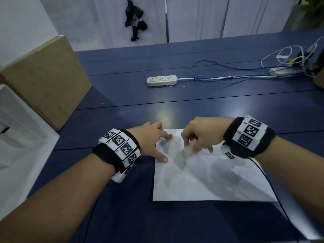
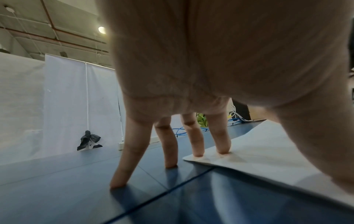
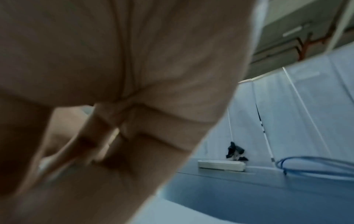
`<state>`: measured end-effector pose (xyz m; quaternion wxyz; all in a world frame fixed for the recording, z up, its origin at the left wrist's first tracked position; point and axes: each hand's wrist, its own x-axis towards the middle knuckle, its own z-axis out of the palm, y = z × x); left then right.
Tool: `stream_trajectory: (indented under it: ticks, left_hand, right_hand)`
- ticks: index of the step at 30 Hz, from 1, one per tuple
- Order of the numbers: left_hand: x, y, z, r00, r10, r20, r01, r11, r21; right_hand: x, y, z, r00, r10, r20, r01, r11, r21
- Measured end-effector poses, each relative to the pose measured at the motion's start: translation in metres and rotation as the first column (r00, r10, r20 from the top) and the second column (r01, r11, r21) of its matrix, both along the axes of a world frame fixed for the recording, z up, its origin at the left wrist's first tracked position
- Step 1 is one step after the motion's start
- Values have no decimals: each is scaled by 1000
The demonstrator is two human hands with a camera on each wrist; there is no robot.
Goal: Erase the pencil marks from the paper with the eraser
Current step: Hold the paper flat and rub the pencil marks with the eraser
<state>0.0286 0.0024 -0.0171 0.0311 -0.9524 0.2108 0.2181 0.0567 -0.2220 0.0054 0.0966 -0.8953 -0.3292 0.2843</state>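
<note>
A white sheet of paper lies on the dark blue table, with faint grey pencil marks near its upper left. My left hand stands spread on straight fingertips: two press the paper's far left corner, the others rest on the table. My right hand is curled and pinches a pale, blurred eraser whose tip touches the paper. The right wrist view is blurred, showing mostly my right hand's palm.
A white power strip with blue and white cables lies further back. A cardboard box and a white box stand at the left. A thin black wire crosses the paper's right edge.
</note>
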Motion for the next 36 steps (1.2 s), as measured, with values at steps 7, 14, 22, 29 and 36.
stream_trajectory:
  ticks: [7,14,22,29,36]
  left_hand:
    - [-1,-4,3,1000,18,3,-18,1000,6]
    - [1,-3,0,1000,15,4,-15,1000,-3]
    - [2,-4,2,1000,24,3,-24,1000,-5]
    - [3,-5,2,999,30,-14,-30,1000,-1]
    - [2,-3,1,1000,15,3,-15,1000,11]
  right_hand:
    - [21,4,0,969,-150,195,150,989,15]
    - [-7,-4,-3,995,41,-92,-44,998,-33]
    - [16,-4,-3,982,-142,127,132,988,83]
    - [12,-3,-4,989,-111,96,106,993,55]
    - [5,-6,-5,996,-86,-6,87,994,72]
